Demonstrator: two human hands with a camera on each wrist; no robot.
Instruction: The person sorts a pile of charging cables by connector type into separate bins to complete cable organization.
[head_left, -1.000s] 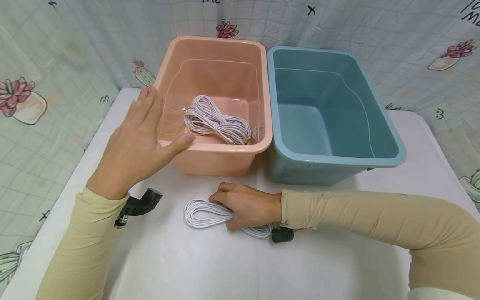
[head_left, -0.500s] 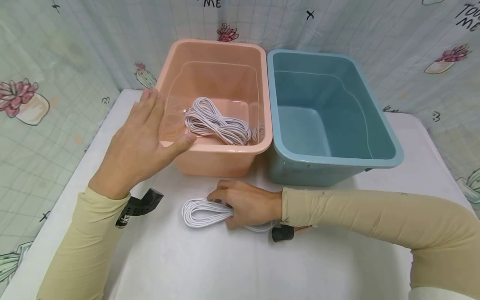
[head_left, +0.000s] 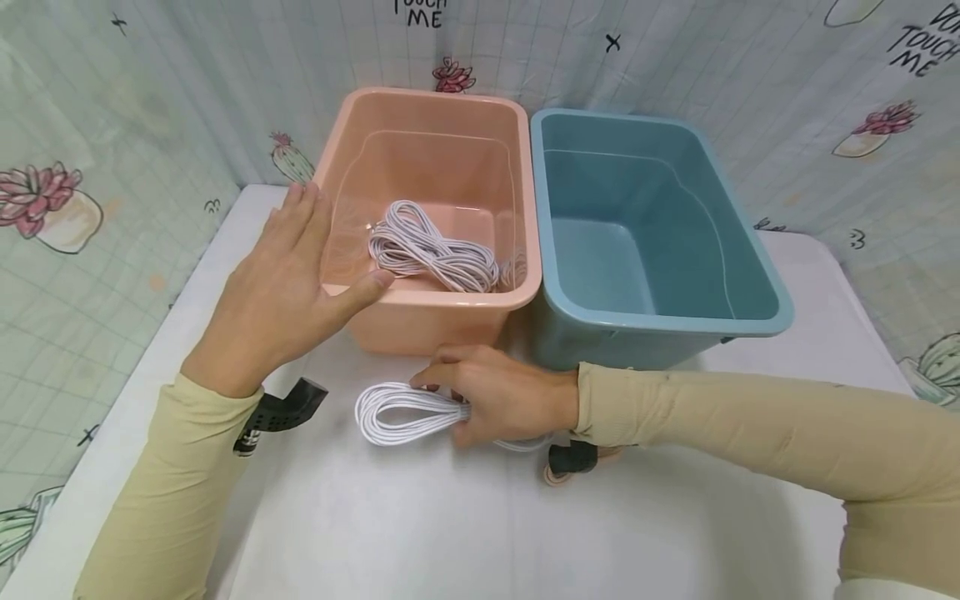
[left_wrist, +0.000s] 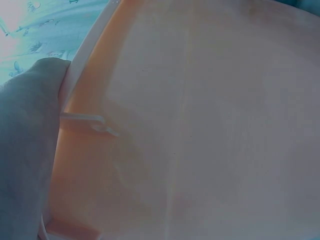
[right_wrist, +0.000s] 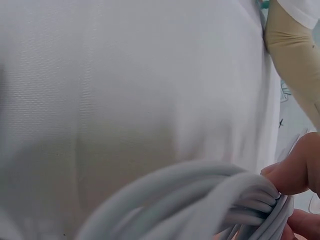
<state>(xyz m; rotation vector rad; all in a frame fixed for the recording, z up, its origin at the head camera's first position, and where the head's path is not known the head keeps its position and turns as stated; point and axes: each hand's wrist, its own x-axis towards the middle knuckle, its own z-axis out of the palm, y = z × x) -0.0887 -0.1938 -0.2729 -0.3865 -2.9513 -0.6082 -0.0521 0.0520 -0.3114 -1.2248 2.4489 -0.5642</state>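
Note:
My right hand (head_left: 504,393) grips a coiled white cable (head_left: 397,414) round its middle, in front of the two bins. One loop sticks out left of the fingers and a bit of the other end shows under the wrist. In the right wrist view the coil (right_wrist: 185,200) looms close, pinched by thumb and fingers. My left hand (head_left: 273,287) lies with straight fingers on the left rim of the peach bin (head_left: 442,298), its thumb over the front rim. Inside that bin rests another bundled white cable (head_left: 435,250).
A blue bin (head_left: 675,323) stands right beside the peach one, with nothing visible inside. Both sit on a white-covered table (head_left: 390,533). A patterned curtain (head_left: 630,50) hangs behind and along the sides.
My right hand has lifted the coiled cable slightly off the table, moving a little toward the bins. My left hand keeps its place on the peach bin. The head view has shifted slightly.

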